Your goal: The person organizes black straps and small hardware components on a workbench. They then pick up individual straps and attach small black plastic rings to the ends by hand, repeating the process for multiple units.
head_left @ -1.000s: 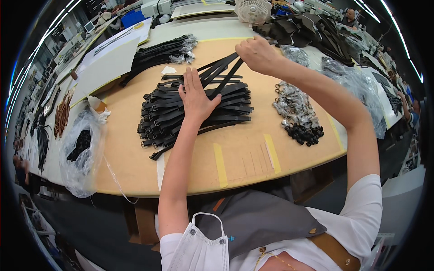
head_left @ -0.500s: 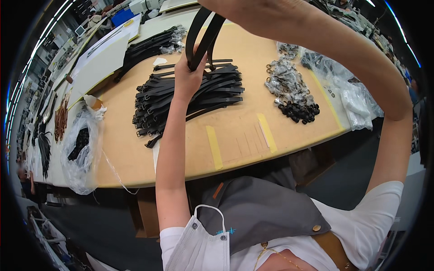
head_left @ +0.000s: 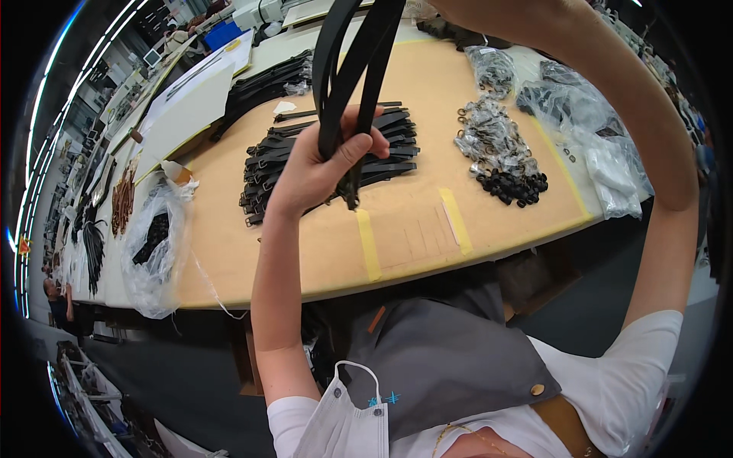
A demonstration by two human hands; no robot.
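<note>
My left hand (head_left: 321, 169) is closed round several long black straps (head_left: 353, 72), which hang in loops from above. Their lower ends dangle below the fist, over the table. Only the heel and wrist of my right hand (head_left: 496, 17) show at the top edge; its fingers are cut off from view. Behind my left hand lies a pile of black straps with metal buckles (head_left: 263, 172), partly covered by the hand and forearm.
On the tan table (head_left: 427, 99), small metal and black rings (head_left: 513, 185) lie heaped at the right, beside clear plastic bags (head_left: 611, 172). Another strap bundle (head_left: 267, 84) is at the back. A plastic bag of black pieces (head_left: 156, 237) sits at the left edge.
My left hand has come nearer and slightly right with the straps, whose lower ends now hang below it. My right arm has shifted a little to the right.
</note>
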